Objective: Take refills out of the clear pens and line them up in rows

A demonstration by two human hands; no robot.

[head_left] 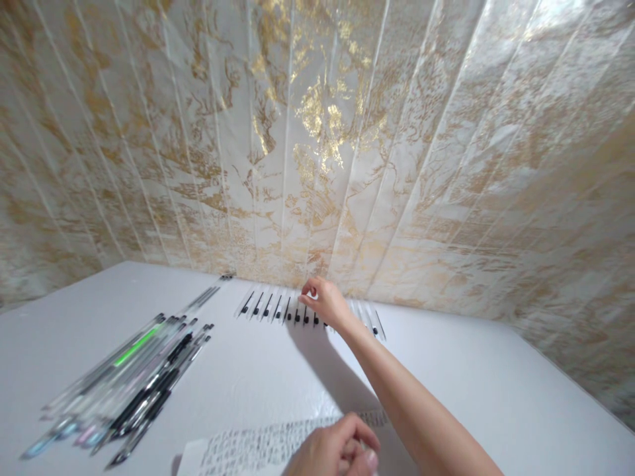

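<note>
My right hand (325, 301) reaches over a row of slim clear pieces with black clip-like parts (266, 307), perhaps pen caps, laid side by side along the back of the white table. Its thumb and forefinger are bent into a pinch. Whatever may be between those fingertips is too small to make out. The right hand and wrist cover part of the row. Close to me, my left hand (340, 446) rests over a sheet of paper (258, 446) covered in dark handwriting. Its fingers are curled in, and nothing shows between them.
To the left lies a bundle of pens (129, 383), clear and black, with one bright green barrel (137, 345). Behind it are several thin dark rods (201, 301). A curtain or wall covering with gold patterns (317, 132) rises at the back edge of the white table (446, 370).
</note>
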